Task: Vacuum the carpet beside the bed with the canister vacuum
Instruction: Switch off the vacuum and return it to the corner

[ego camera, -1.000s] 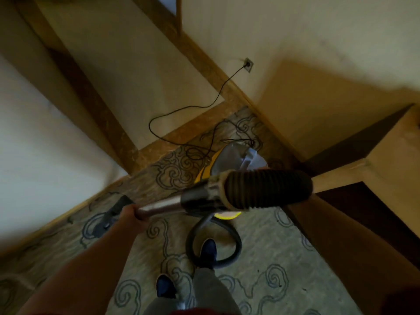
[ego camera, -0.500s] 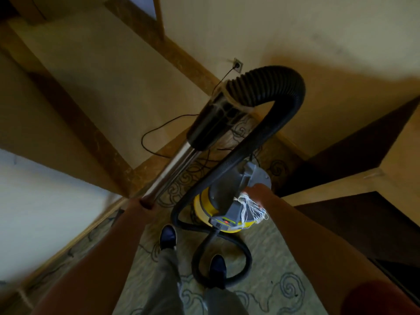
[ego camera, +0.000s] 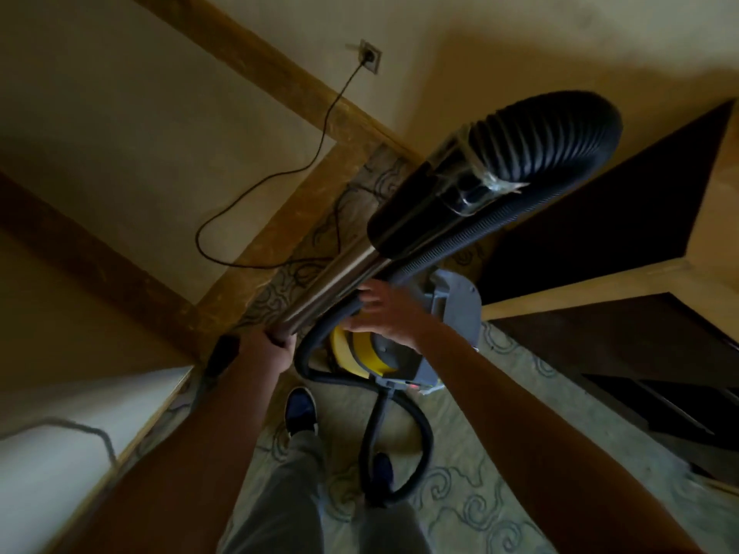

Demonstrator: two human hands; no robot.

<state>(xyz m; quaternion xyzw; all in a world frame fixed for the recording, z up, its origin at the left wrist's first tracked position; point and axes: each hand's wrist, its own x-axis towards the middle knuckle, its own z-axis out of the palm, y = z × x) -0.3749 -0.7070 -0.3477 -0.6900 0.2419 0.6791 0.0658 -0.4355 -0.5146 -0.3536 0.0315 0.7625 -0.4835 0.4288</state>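
Note:
The metal wand (ego camera: 340, 285) of the vacuum rises steeply toward the camera, ending in a black cuff and ribbed hose (ego camera: 556, 133). My left hand (ego camera: 280, 345) grips the wand low down. My right hand (ego camera: 384, 313) hovers with fingers spread just above the hose where it runs under the wand, over the yellow and grey canister (ego camera: 404, 345). The canister stands on the patterned carpet (ego camera: 472, 493) in front of my feet. The black floor head (ego camera: 222, 353) shows beside my left wrist.
A black power cord (ego camera: 280, 173) runs from the wall socket (ego camera: 90, 58) down across the floor to the carpet. The bed edge (ego camera: 60, 433) lies at lower left. Dark wooden furniture (ego camera: 640, 353) stands at right. The hose loops around my right shoe (ego camera: 382, 469).
The wand has swung up from nearly level to steep and close to the camera. My right hand came in, touched the canister top, and now lifts toward the hose.

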